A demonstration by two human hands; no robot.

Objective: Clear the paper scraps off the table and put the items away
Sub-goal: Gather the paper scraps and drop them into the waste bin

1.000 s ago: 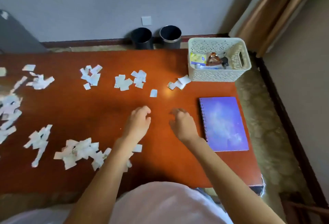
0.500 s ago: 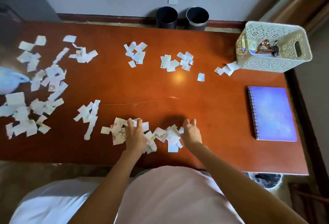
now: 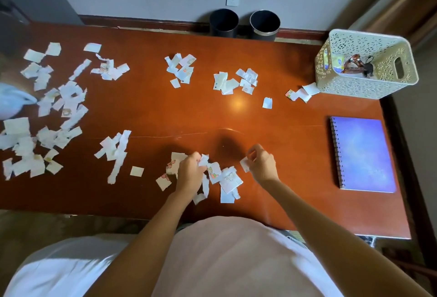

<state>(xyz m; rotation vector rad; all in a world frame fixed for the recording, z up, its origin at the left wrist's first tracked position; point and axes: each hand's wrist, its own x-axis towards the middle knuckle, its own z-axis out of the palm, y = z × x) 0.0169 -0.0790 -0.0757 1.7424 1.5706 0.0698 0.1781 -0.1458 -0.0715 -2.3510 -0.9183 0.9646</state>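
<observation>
White torn paper scraps lie in many clusters over the reddish-brown table (image 3: 153,117). The nearest pile of scraps (image 3: 227,178) sits by the front edge between my hands. My left hand (image 3: 190,170) is closed on a few scraps at the pile's left side. My right hand (image 3: 261,164) pinches one small scrap (image 3: 244,164) just right of the pile. A purple spiral notebook (image 3: 363,155) lies flat at the right. A white perforated basket (image 3: 364,65) at the back right holds small items.
Two dark bins (image 3: 223,22) stand on the floor behind the table's far edge. Dense scraps (image 3: 47,112) cover the left end, next to a pale blue object (image 3: 11,103) at the frame's left edge. More clusters (image 3: 234,80) lie mid-table.
The view swung left and down over the table. Both hands came back from mid-table to the front pile, then closed on scraps; the right hand lifted one small piece.
</observation>
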